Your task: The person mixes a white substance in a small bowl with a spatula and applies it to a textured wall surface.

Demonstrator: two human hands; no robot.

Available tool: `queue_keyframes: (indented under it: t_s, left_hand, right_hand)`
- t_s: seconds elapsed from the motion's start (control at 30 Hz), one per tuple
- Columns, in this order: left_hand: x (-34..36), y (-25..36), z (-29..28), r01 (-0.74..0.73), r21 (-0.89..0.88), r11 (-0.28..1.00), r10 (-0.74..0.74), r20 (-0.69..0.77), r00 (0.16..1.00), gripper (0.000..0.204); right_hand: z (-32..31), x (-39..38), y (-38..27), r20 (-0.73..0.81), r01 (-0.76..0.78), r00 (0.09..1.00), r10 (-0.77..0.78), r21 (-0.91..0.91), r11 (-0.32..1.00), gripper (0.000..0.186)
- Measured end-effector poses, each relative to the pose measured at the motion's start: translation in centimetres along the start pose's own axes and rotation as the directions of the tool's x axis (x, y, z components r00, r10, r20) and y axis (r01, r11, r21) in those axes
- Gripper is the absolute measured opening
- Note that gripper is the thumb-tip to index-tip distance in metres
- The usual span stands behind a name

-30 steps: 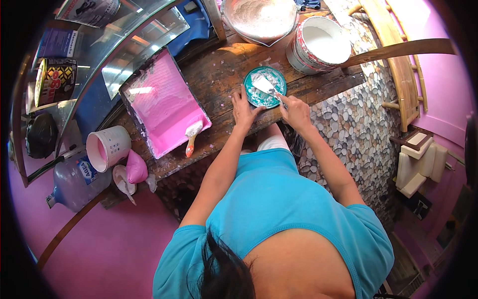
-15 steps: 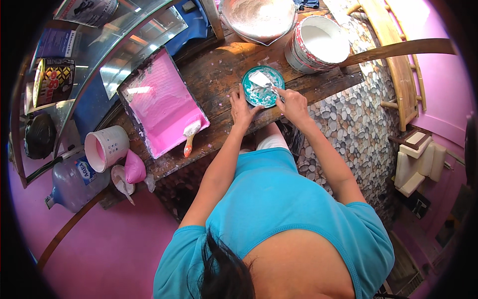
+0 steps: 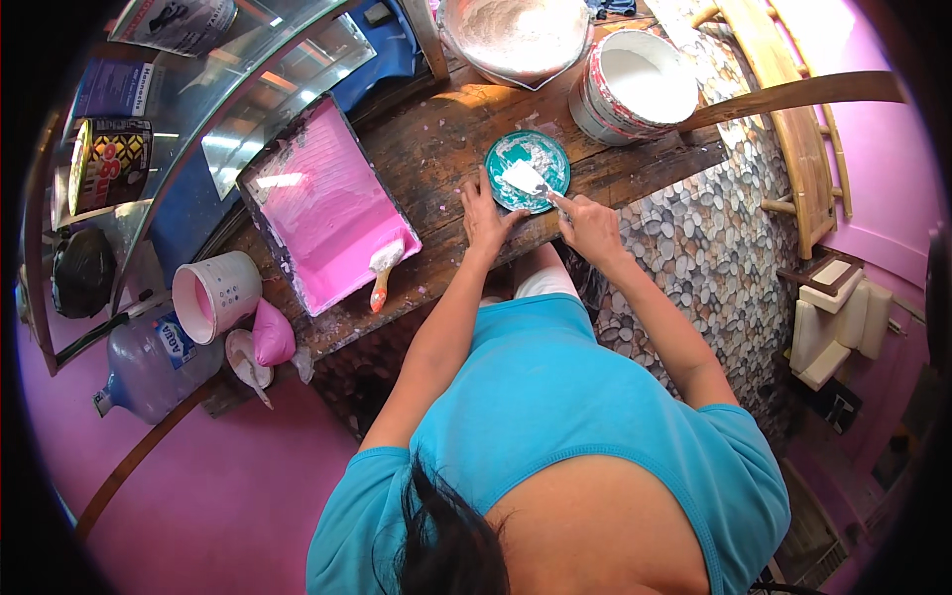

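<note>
A round teal lid (image 3: 507,151) smeared with white paste lies on the wooden table near its front edge. My left hand (image 3: 484,220) holds its near left rim, with the fingers along the side and the thumb at the lower edge. My right hand (image 3: 593,230) is closed round the handle of a putty knife (image 3: 527,179). White paste covers the blade, which rests over the middle of the lid. The handle is mostly hidden in my fingers.
Left on the table (image 3: 436,139) is a tray of pink paint (image 3: 332,218) with a paintbrush (image 3: 385,268) across its corner. A white-filled bucket (image 3: 640,84) and a basin of powder (image 3: 516,35) stand beyond. A pink-stained pail (image 3: 223,293) and water jug (image 3: 149,367) sit left.
The putty knife has moved slightly right and towards me across the lid, and more white paste now sits on its blade. My left hand keeps its hold on the rim.
</note>
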State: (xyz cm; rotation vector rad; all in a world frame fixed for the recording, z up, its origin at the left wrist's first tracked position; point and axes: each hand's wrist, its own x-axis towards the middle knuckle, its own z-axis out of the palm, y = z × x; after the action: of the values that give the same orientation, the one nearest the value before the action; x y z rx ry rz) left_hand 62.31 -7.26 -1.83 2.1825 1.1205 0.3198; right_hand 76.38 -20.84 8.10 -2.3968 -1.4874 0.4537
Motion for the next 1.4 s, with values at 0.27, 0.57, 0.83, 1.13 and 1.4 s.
queue_keyframes:
  t_s: [0.27, 0.57, 0.83, 1.13, 1.4]
  left_hand:
    - [-0.1, -0.1, -0.1, 0.013, 0.000, 1.000, -0.013, 0.001, 1.000, 0.115]
    - [0.1, -0.3, -0.2, -0.022, -0.021, 1.000, 0.022, 0.002, 1.000, 0.117]
    - [0.1, -0.1, 0.1, 0.005, 0.006, 1.000, -0.005, -0.001, 1.000, 0.116]
    - [0.0, 0.2, -0.3, 0.016, -0.020, 1.000, -0.016, 0.015, 1.000, 0.116]
    - [0.0, -0.3, 0.1, -0.040, -0.005, 0.999, 0.040, -0.036, 0.999, 0.116]
  right_hand:
    - [-0.5, -2.0, 2.6, -0.109, -0.079, 0.990, 0.088, 0.090, 0.993, 0.039]
    - [2.0, -2.0, 1.8, -0.078, -0.109, 0.989, 0.129, 0.224, 0.968, 0.038]
    - [-0.3, -4.5, 1.8, -0.020, -0.097, 0.995, 0.098, 0.041, 0.994, 0.038]
    - [-0.5, -0.2, 0.9, -0.084, -0.162, 0.980, 0.178, 0.173, 0.972, 0.037]
    - [1.2, -1.7, 1.3, -0.039, -0.131, 0.990, 0.132, 0.037, 0.991, 0.039]
